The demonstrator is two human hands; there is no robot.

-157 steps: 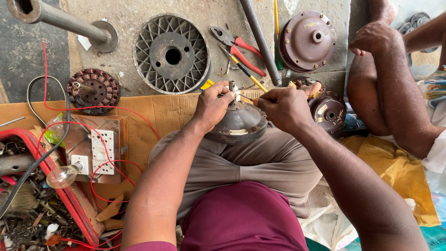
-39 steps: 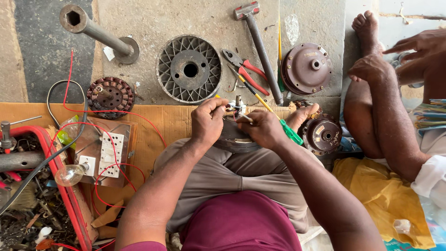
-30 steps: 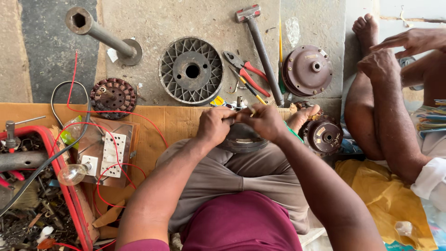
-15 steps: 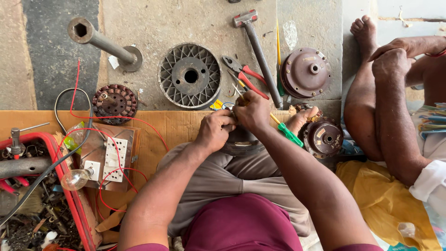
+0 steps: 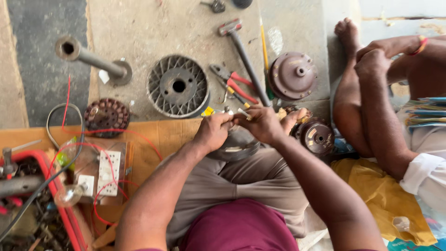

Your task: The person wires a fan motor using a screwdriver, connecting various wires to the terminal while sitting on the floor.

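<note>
While seen from the head camera, looking straight down: left hand and right hand meeting over a round grey metal motor housing resting on the lap, near the middle of the scene. Left hand curled shut, fingertips pinching something small at the top of the housing; what exactly, too small to tell. Right hand likewise closed, fingers pressed against the same spot, knuckles touching the left hand's fingertips. Housing mostly hidden beneath both hands, only its near rim showing. Farther off on the concrete floor, a ribbed grey rotor disc, and to its left a wound copper stator at the far edge of a brown cardboard sheet. Far left, a metal pipe with flange. Right of the disc, red-handled pliers, then a hammer lying slantwise, then a brown domed motor cover. Just right of the right hand, another dark round cover. On the near left, a white switch board with red wires, a clear bulb beside it, and a red crate of scrap. At the right edge, another person's leg and clasped hands, well apart from the work.
</note>
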